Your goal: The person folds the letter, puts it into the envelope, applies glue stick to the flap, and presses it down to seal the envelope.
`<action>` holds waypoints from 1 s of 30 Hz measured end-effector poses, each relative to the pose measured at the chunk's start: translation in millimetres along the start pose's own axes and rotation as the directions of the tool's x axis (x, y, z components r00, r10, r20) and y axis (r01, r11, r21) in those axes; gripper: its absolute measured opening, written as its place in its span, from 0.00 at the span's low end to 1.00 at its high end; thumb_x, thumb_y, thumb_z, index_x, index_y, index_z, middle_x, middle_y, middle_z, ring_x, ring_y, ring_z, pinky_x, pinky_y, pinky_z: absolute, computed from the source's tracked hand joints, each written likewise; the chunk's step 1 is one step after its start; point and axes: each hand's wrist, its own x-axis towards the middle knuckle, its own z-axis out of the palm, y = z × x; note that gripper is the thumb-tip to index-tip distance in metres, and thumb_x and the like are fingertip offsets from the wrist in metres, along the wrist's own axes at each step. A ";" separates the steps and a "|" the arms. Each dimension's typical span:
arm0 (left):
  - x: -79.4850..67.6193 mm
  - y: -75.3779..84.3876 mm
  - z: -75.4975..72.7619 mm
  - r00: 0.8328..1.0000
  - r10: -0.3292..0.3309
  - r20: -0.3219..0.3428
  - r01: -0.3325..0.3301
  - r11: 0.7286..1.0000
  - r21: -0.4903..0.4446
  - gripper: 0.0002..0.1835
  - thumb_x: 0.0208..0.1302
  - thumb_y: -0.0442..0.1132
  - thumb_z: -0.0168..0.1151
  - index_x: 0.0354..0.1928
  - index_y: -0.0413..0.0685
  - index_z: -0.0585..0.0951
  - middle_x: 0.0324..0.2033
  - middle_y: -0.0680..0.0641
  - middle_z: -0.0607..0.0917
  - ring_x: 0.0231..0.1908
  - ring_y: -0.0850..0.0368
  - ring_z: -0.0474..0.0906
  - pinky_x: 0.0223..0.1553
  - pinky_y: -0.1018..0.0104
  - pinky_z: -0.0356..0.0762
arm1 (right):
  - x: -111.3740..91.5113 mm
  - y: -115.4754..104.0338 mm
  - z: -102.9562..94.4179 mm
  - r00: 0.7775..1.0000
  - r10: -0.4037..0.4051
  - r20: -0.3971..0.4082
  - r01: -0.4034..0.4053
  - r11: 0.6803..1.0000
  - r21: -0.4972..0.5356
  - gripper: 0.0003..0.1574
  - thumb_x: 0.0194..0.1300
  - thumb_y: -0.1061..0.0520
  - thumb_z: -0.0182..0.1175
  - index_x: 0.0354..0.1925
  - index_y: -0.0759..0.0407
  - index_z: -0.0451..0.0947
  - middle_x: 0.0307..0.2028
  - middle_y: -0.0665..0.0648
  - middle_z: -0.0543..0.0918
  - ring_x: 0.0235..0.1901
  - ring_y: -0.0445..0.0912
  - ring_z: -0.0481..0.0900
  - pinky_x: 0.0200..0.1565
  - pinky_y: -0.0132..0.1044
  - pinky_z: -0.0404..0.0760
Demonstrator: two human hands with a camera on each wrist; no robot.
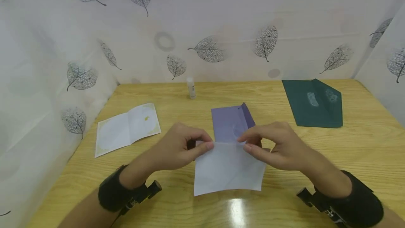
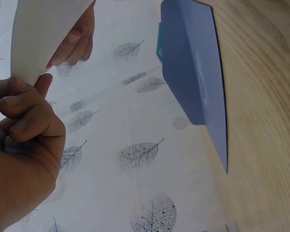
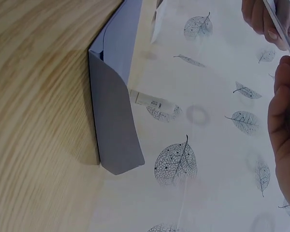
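- White card with gold corners (image 1: 117,133): left of the left-hand grip, well apart, crease across its middle.
- Left hand (image 1: 183,147): thumb and forefinger pinch the left part of the sheet's far edge.
- Small white tube (image 1: 191,89): upright, beyond the left grip, well apart.
- White sheet (image 1: 229,171): between both hands, hanging from the grips toward the person; longer side runs left-right, hand to hand.
- Purple envelope (image 1: 226,122): key relation. Lies just beyond the grips, between them; the sheet hides its near part in the head view. Flap (image 1: 248,115) raised on its right side, so right hand nearer to it.
- Right hand (image 1: 275,147): thumb in front of the sheet, fingers behind, looks pinched on the far edge; exact contact hard to tell.
- Green envelope (image 1: 319,106): beyond and right of the right grip, well apart.
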 end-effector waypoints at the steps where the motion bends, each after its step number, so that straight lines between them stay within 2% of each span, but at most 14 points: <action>1: 0.0 0.6 1.9 1.000 0.017 0.001 -0.017 1.000 0.004 0.06 0.64 0.42 0.57 0.30 0.54 0.81 0.18 0.62 0.75 0.14 0.71 0.62 0.13 0.76 0.61 | 0.0 -0.6 2.3 1.000 0.015 0.006 -0.015 1.000 -0.022 0.18 0.51 0.68 0.62 0.42 0.57 0.77 0.24 0.45 0.79 0.24 0.31 0.71 0.25 0.24 0.73; 4: -0.1 2.3 7.3 0.998 0.060 0.005 -0.061 0.998 0.015 0.07 0.64 0.42 0.57 0.30 0.54 0.81 0.19 0.61 0.76 0.15 0.73 0.63 0.14 0.78 0.62 | 0.3 -3.1 7.3 0.998 0.037 0.058 -0.033 0.997 -0.063 0.18 0.52 0.66 0.63 0.43 0.54 0.76 0.21 0.40 0.74 0.21 0.29 0.67 0.22 0.20 0.68; 7: 0.4 4.8 11.6 0.994 0.108 0.009 -0.109 0.993 0.036 0.06 0.64 0.40 0.56 0.30 0.53 0.81 0.18 0.61 0.75 0.16 0.74 0.63 0.15 0.80 0.62 | 0.5 -6.7 10.5 0.989 0.058 0.136 -0.045 0.994 -0.097 0.13 0.57 0.61 0.62 0.42 0.52 0.77 0.19 0.39 0.71 0.19 0.27 0.62 0.20 0.18 0.64; 11: 0.1 7.6 11.8 0.989 0.149 0.015 -0.150 0.985 0.083 0.05 0.63 0.39 0.57 0.30 0.52 0.80 0.18 0.62 0.74 0.17 0.76 0.62 0.16 0.81 0.63 | 0.6 -11.2 12.2 0.972 0.117 0.203 -0.090 0.987 -0.133 0.06 0.61 0.59 0.59 0.38 0.50 0.78 0.20 0.38 0.73 0.18 0.25 0.61 0.20 0.17 0.65; 14: -1.0 9.3 7.3 0.989 0.146 0.009 -0.147 0.984 0.106 0.05 0.63 0.39 0.57 0.30 0.53 0.80 0.19 0.62 0.74 0.17 0.76 0.62 0.16 0.81 0.62 | 0.3 -12.5 10.9 0.968 0.138 0.211 -0.106 0.982 -0.159 0.04 0.62 0.59 0.58 0.35 0.50 0.78 0.21 0.38 0.75 0.19 0.25 0.63 0.20 0.18 0.67; 17: -1.8 11.4 1.8 0.990 0.141 0.007 -0.141 0.986 0.093 0.05 0.62 0.38 0.57 0.29 0.53 0.79 0.19 0.62 0.74 0.17 0.75 0.63 0.16 0.80 0.62 | 0.1 -13.7 7.6 0.966 0.151 0.208 -0.115 0.978 -0.174 0.05 0.61 0.61 0.57 0.34 0.50 0.77 0.21 0.38 0.74 0.19 0.25 0.64 0.21 0.19 0.67; 23: -2.1 13.6 -2.0 0.990 0.141 0.022 -0.142 0.988 0.067 0.05 0.60 0.37 0.58 0.27 0.53 0.79 0.18 0.62 0.75 0.16 0.74 0.63 0.14 0.80 0.64 | 0.6 -16.7 3.4 0.968 0.160 0.192 -0.120 0.971 -0.206 0.14 0.51 0.67 0.54 0.33 0.50 0.77 0.18 0.38 0.68 0.17 0.26 0.58 0.18 0.18 0.63; 30: -2.3 12.0 -2.1 0.992 0.125 0.011 -0.125 0.991 0.056 0.05 0.60 0.36 0.57 0.28 0.53 0.79 0.20 0.61 0.76 0.17 0.75 0.64 0.15 0.78 0.64 | 0.5 -15.2 3.1 0.973 0.161 0.168 -0.116 0.961 -0.253 0.14 0.47 0.66 0.55 0.28 0.47 0.75 0.18 0.36 0.66 0.16 0.25 0.56 0.16 0.18 0.61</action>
